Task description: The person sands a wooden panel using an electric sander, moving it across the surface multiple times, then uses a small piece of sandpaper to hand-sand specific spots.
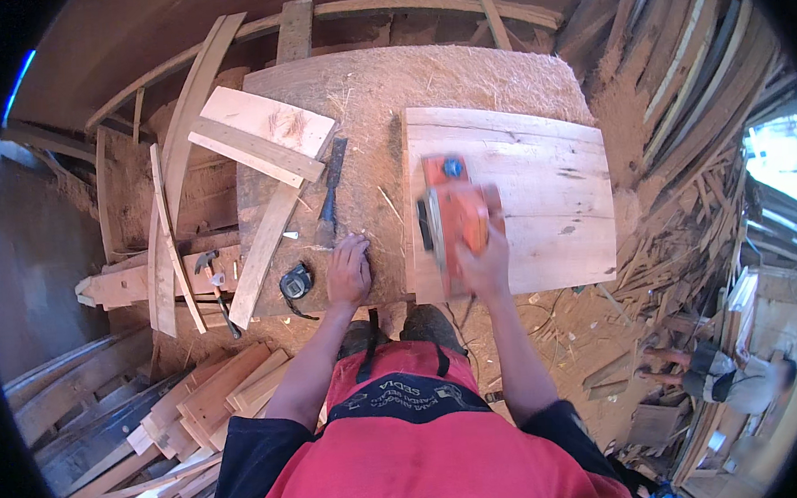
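Observation:
My right hand [485,261] is wrapped round the handle of an orange electric planer [451,212] with a blue knob at its front; motion blurs it slightly. The planer sits on the left part of a wide pale wooden panel [549,205], which lies on a dusty workbench [364,97]. Left of the panel, my left hand [349,270] rests on the bench top near its front edge, fingers laid down and holding nothing. Just beyond that hand lies a long dark tool [331,194], its kind unclear. A tape measure [296,280] sits to the hand's left.
Several planks [266,130] lie across the bench's left side. A hammer [212,270] rests on timber farther left. Cut wood [217,394] is piled at the lower left, scraps [687,252] heap up on the right. Another person [739,380] is at the far right.

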`<state>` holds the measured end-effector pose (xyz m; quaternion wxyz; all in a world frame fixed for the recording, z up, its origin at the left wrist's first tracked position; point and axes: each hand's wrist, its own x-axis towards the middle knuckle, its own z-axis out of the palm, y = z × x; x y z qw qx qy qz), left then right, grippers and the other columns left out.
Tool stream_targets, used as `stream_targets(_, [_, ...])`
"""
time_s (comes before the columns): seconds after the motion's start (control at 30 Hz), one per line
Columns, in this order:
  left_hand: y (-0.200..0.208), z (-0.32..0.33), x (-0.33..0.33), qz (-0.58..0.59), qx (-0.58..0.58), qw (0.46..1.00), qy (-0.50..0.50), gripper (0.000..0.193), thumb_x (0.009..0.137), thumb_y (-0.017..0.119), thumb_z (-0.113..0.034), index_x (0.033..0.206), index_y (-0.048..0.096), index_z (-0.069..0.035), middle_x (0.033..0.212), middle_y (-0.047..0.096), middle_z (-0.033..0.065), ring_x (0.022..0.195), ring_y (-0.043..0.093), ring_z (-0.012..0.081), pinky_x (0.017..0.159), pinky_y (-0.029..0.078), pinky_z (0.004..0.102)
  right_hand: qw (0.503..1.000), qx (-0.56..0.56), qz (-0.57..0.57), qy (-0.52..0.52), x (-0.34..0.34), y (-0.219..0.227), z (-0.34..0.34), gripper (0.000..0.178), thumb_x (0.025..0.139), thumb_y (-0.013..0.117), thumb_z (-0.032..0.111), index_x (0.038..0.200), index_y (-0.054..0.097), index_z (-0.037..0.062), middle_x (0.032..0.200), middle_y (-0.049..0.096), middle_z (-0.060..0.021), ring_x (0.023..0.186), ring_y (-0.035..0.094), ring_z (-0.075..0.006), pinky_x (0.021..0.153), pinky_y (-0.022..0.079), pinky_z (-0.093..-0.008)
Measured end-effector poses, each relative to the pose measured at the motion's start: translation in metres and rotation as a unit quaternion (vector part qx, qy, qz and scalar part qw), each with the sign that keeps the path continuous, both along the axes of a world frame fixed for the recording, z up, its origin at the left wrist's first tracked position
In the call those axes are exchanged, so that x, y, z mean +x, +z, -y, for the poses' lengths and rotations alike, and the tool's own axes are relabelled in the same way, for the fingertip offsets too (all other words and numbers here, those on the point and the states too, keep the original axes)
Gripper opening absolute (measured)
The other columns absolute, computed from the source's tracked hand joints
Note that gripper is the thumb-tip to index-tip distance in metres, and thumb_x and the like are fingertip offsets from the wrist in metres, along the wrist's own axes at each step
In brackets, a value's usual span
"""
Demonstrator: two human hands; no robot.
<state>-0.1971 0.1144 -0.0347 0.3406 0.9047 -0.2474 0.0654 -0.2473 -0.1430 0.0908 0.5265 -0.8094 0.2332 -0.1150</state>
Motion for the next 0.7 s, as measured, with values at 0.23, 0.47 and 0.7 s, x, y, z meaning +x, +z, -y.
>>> stream_targets(0.23, [0.014,0.0,-0.002,-0.034,-0.008,0.999,0.001,0.031,0.09,0.058,-0.003,0.121,0.06,-0.003,0.129,0.061,0.0158,0.127,0.055,0.0365,0.109,0.043,0.0458,0.971,-0.234,0.053,-0.003,0.205,-0.036,0.05,0.025,0.085,0.068,0.021,0.098,0.07,0.0005,0.076,0.069,-0.0171,0.068,0.07,-0.0248,0.064,0.055,-0.0435])
stream_targets(0.47, [0.01,-0.006,-0.002,-0.05,-0.044,0.998,0.003,0.031,0.091,0.056,-0.002,0.122,0.059,-0.001,0.131,0.061,0.0178,0.128,0.055,0.0364,0.108,0.043,0.0461,0.996,-0.08,0.011,0.036,0.202,-0.036,0.041,0.023,0.09,0.07,0.022,0.094,0.068,-0.0005,0.07,0.067,-0.0104,0.057,0.065,-0.0169,0.05,0.051,-0.0369])
stream_targets(0.7, [-0.005,-0.008,-0.004,-0.052,-0.111,0.992,0.037,0.033,0.093,0.051,0.001,0.125,0.06,0.0,0.129,0.062,0.0201,0.129,0.055,0.0379,0.114,0.041,0.0457,0.997,-0.063,0.024,0.036,-0.05,-0.009,-0.042,0.027,0.084,0.069,0.007,0.11,0.063,0.0019,0.087,0.068,-0.0065,0.077,0.067,-0.0175,0.069,0.056,-0.0345])
